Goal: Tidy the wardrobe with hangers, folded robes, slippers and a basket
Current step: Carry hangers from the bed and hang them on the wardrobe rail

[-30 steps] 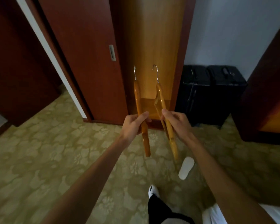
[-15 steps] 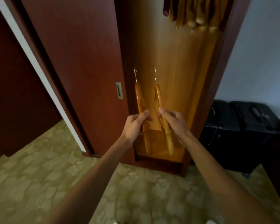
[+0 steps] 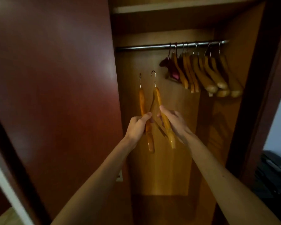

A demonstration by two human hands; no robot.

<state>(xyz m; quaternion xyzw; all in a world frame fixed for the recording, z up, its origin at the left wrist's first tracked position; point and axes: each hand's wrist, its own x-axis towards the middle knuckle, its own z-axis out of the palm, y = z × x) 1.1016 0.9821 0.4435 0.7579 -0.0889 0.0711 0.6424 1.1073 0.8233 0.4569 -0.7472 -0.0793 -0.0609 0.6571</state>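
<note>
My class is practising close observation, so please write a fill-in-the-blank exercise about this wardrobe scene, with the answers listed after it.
1. Each of the two hands, left hand and right hand, holds one wooden ____.
2. The other hangers hang from a metal ____ inside the wardrobe.
3. The hooks of the two held hangers, left one and right one, point ____.
4. The hanging hangers are bunched toward the ____ end of the rail.

Answers: hanger; rail; up; right

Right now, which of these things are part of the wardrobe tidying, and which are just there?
Part of the job: left hand gripping a wooden hanger; right hand gripping another hanger; hanging rail; hung hangers.

Just there: black luggage; sliding door.
</note>
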